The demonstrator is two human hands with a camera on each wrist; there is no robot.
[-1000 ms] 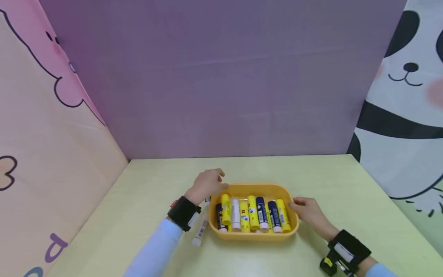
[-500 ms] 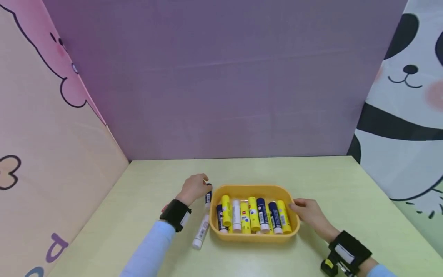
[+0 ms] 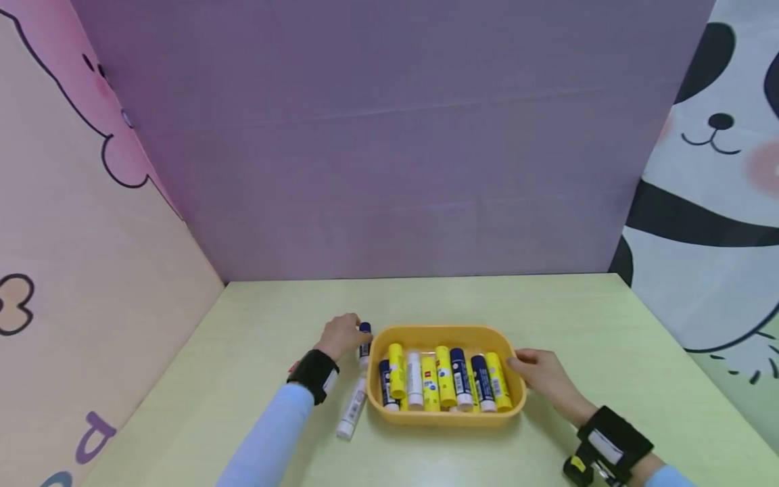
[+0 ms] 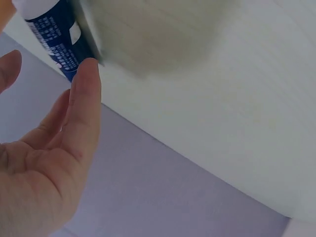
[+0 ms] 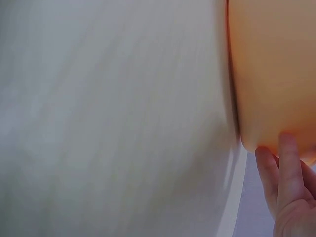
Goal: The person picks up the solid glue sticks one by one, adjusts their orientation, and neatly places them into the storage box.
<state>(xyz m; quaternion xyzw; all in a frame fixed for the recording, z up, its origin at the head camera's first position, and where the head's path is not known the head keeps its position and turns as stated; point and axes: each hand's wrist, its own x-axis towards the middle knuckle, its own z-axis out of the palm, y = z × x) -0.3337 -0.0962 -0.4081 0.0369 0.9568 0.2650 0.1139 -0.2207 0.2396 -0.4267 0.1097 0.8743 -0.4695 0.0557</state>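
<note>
Just left of the yellow tray point(image 3: 447, 418), my left hand point(image 3: 342, 336) is at a dark blue glue stick point(image 3: 364, 350). In the left wrist view, the straight fingers point(image 4: 85, 94) touch one end of that glue stick point(image 4: 54, 37), with the thumb apart from it on the other side. A white glue stick point(image 3: 351, 410) lies nearer the front, beside the tray. My right hand point(image 3: 544, 375) holds the tray's right end at the rim. In the right wrist view, its fingertips point(image 5: 288, 140) are against the tray's outer wall point(image 5: 276, 74).
Inside the tray lie several glue sticks, including a yellow one point(image 3: 445, 375), a blue one point(image 3: 481, 379) and a white one point(image 3: 414, 375). Behind the pale table point(image 3: 292, 304) stands a purple panel point(image 3: 389, 169). A panda-printed panel point(image 3: 718, 189) borders the right side.
My left hand has moved left from the tray's rim, then slightly toward the front, beside the blue glue stick. That stick has shifted slightly left. The right hand stays at the tray.
</note>
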